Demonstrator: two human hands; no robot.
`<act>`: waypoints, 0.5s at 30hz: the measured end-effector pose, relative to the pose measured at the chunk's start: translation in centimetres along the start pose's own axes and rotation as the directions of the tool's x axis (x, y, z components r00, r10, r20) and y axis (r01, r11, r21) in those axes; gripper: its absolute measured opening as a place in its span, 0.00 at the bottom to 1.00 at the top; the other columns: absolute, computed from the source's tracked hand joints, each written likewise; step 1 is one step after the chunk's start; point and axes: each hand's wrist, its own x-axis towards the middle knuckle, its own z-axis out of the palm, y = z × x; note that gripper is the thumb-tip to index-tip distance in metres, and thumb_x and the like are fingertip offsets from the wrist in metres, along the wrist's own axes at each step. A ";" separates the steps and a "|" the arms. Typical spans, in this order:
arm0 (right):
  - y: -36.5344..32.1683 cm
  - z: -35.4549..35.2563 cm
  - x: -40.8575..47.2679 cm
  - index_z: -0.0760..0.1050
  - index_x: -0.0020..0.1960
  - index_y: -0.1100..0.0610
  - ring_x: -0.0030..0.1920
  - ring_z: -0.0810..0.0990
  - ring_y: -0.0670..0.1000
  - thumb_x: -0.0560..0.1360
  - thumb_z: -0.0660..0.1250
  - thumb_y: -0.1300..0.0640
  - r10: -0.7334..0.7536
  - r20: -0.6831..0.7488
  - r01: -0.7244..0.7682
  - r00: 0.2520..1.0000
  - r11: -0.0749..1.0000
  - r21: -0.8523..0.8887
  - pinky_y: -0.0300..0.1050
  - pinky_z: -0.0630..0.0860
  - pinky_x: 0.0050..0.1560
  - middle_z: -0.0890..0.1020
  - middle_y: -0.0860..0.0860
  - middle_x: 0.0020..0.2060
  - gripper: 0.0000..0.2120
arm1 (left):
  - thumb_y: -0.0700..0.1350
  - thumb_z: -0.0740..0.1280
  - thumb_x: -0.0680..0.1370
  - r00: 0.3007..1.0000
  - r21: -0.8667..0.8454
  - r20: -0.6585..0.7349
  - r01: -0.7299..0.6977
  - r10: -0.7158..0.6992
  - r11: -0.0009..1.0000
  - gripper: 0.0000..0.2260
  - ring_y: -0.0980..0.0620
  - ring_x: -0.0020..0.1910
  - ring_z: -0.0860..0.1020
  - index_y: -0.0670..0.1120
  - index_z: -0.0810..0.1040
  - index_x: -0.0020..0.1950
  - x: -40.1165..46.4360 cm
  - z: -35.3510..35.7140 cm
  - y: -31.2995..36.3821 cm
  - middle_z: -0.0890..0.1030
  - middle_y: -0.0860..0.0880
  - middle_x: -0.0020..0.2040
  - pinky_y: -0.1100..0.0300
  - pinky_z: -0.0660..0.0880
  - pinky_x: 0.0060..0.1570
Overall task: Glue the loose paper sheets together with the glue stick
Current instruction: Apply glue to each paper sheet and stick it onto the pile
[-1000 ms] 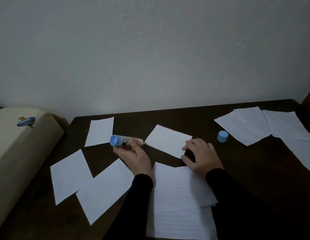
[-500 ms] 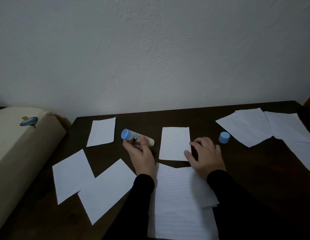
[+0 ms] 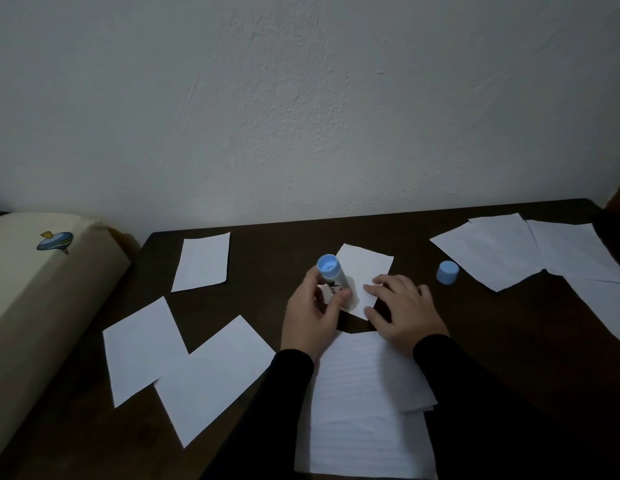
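Bare dark table (image 3: pixel 509 341) lay open right of the right hand (image 3: pixel 403 311) — only the blue cap (image 3: pixel 447 272) stood there. Loose sheets (image 3: pixel 183 362) crowded the left; a cream box (image 3: pixel 31 299) walled that edge — the wall (image 3: pixel 301 116) closed the back.

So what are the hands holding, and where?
The left hand grips the glue stick round its lower barrel. The right hand holds nothing; its fingers press the small paper sheet.
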 end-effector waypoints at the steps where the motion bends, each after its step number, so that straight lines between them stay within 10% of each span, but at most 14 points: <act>1: 0.0 0.1 0.0 0.67 0.71 0.44 0.71 0.57 0.45 0.77 0.58 0.41 -0.002 0.001 0.002 1.000 1.000 -0.003 0.54 0.53 0.70 0.64 0.42 0.70 0.23 | 0.49 0.69 0.77 1.000 0.037 0.008 -0.029 0.028 0.999 0.17 0.58 0.45 0.74 0.57 0.70 0.64 0.0 0.0 -0.1 0.76 0.61 0.51 0.67 0.72 0.42; 15: -0.1 -0.2 0.0 0.66 0.71 0.44 0.72 0.57 0.46 0.76 0.60 0.41 0.004 0.023 -0.004 1.000 1.000 -0.023 0.53 0.53 0.70 0.64 0.43 0.71 0.24 | 0.49 0.65 0.79 0.993 0.181 -0.005 -0.115 0.118 0.977 0.20 0.65 0.53 0.72 0.53 0.68 0.70 0.7 0.2 -0.9 0.74 0.59 0.54 0.74 0.69 0.46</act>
